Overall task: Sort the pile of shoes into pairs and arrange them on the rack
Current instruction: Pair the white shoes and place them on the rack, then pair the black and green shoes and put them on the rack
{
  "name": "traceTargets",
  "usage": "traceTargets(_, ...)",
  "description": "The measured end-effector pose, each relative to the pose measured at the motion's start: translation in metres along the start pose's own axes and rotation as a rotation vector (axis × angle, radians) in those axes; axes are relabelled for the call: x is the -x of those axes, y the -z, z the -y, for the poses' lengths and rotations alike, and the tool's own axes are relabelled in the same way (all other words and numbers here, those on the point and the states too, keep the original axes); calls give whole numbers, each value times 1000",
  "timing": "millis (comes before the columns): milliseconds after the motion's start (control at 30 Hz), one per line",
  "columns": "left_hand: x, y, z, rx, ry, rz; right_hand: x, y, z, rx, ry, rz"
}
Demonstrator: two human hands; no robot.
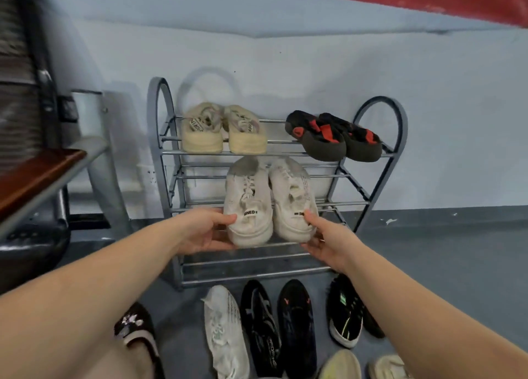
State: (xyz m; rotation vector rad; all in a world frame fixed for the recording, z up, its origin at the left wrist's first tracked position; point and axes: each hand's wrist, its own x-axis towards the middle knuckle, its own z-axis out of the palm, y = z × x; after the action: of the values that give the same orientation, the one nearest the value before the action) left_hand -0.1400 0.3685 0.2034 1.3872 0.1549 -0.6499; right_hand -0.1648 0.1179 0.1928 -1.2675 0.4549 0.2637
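Left hand (204, 230) pinching the heel of the left white sneaker (248, 204), right hand (324, 236) pinching its mate (294, 198): toes far, heels near, side by side, probably for sliding onto the rack (380, 156) middle shelf as a pair. More shoes (261, 327) on the near floor.

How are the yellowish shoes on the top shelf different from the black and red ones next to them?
The cream pair is pale and sits at the left of the top shelf; the black and red pair is dark and sits at the right. The cream pair stands straight, while the black and red pair is angled. Both pairs have heels facing outward.
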Motion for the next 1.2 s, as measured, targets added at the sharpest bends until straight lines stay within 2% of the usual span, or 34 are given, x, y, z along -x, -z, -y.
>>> traceTargets(233,-27,58,-5,134,-53,-188,-55,-67,5,112,48,-43)
traceTargets(533,-67,87,-11,141,-74,-376,-106,-94,8,184,83,-111)
traceTargets(967,-90,90,-5,16,-47,-458,-137,-120,-19,210,155,-214)
traceTargets(1200,-87,89,-7,-184,-8,-480,-143,-115,-26,387,256,-270)
